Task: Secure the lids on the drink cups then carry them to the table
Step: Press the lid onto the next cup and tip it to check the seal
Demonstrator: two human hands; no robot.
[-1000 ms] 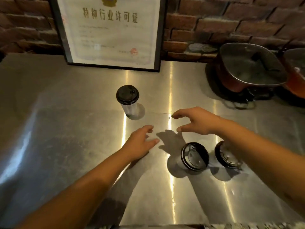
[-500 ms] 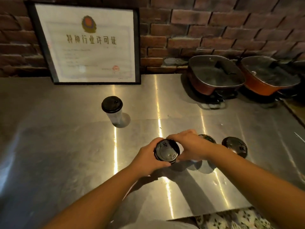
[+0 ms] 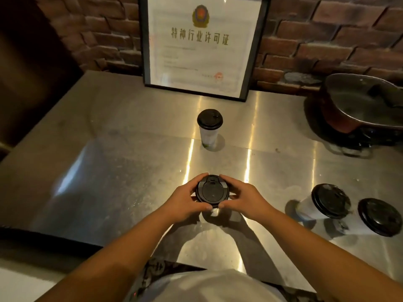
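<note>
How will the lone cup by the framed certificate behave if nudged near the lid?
The cup looks tall with a narrow base, so a high push would probably tip it. The steel counter looks smooth, so a low push may slide it. Fill level, hence weight, cannot be seen.

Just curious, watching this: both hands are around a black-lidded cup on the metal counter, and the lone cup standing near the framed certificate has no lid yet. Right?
Not quite. The head view shows the lone cup near the framed certificate already wears a black lid. Both hands, left hand and right hand, do grip the lidded cup on the metal counter.
</note>
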